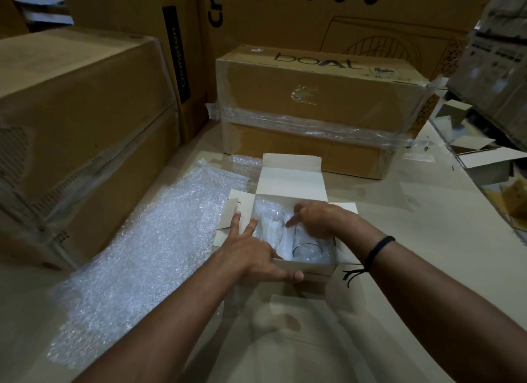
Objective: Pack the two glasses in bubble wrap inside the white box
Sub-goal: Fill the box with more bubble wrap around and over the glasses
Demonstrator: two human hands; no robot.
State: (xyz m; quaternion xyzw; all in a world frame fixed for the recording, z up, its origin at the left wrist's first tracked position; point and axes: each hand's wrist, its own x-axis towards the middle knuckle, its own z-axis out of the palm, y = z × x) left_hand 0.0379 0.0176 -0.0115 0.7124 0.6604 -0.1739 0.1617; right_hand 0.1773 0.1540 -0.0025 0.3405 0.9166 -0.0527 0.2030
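Note:
The small white box (291,180) sits open on the table in front of me, its lid flap standing up at the back. Inside lie two clear glasses in bubble wrap: one (269,226) on the left, one (306,250) on the right with its round rim facing me. My left hand (253,254) grips the box's near-left wall, thumb along the front edge, fingers spread on the left flap. My right hand (316,220) reaches into the box from the right and rests on the right glass, index finger pointing left.
A large sheet of bubble wrap (148,245) lies on the table left of the box. A taped brown carton (319,109) stands just behind it, a bigger carton (79,131) at the left. Flattened white boxes (484,154) lie at the far right.

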